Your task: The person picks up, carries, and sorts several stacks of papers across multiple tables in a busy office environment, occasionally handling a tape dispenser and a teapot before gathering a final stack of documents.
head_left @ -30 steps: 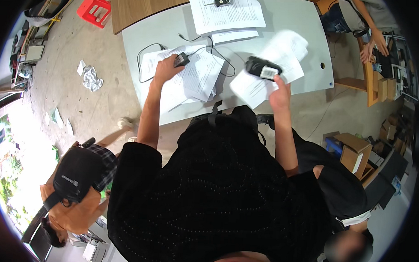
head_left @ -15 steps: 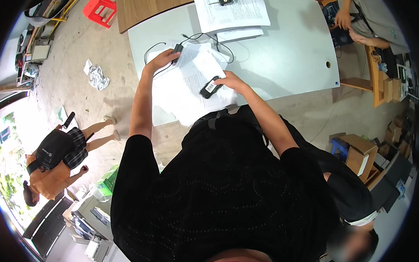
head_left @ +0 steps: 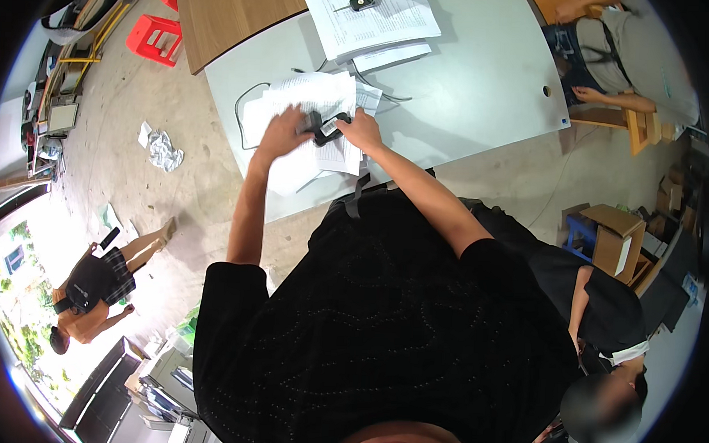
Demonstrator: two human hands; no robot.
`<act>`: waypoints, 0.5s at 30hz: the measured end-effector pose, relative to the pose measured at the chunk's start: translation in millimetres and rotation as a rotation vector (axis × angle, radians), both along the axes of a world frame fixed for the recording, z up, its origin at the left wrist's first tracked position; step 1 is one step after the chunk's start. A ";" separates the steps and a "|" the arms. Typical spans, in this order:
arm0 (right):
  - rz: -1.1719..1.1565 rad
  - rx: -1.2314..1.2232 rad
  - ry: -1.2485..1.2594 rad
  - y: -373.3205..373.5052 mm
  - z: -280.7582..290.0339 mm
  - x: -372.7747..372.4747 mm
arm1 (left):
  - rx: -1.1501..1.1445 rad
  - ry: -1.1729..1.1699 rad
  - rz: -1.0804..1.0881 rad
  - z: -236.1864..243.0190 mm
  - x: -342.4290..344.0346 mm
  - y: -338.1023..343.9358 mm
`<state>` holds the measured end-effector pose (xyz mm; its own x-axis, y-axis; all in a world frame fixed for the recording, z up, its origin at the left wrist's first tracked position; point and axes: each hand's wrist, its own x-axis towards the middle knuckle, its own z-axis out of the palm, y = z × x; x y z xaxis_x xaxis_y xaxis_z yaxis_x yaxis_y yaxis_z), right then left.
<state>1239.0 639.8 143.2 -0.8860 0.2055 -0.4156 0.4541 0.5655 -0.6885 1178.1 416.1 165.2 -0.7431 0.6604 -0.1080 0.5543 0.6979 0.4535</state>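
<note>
Over loose printed sheets (head_left: 328, 86), both hands are close together. My right hand (head_left: 362, 132) grips a small black handheld device with a white barcode label (head_left: 329, 128). Beside it, my left hand (head_left: 283, 135) is closed on a small black cable box (head_left: 311, 122), slightly smeared by motion. The box and the labelled device are side by side; whether they touch, I cannot tell. A thin black cable (head_left: 237, 112) loops over the table left of the sheets.
A paper stack (head_left: 369, 31) with a small black device (head_left: 364, 1) on it lies on the far part of the grey table (head_left: 484, 78). A brown wooden table (head_left: 229, 14) adjoins it. Red stools (head_left: 154, 39) stand far left; other people are at both sides.
My left hand has brought the black cable box down and right, next to the labelled device. My right hand has shifted slightly left and up with its device. The sheets lie differently.
</note>
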 end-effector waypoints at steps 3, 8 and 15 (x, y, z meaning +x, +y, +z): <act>0.013 0.171 -0.023 3.8 7.3 -3.6 | 0.004 0.050 0.114 -19.1 28.7 5.0; 0.077 0.130 -0.033 19.5 1.5 4.0 | -0.109 0.120 0.333 -34.5 40.4 0.8; -0.113 0.278 0.155 7.5 10.1 18.6 | 0.014 0.052 0.307 -15.6 22.1 3.0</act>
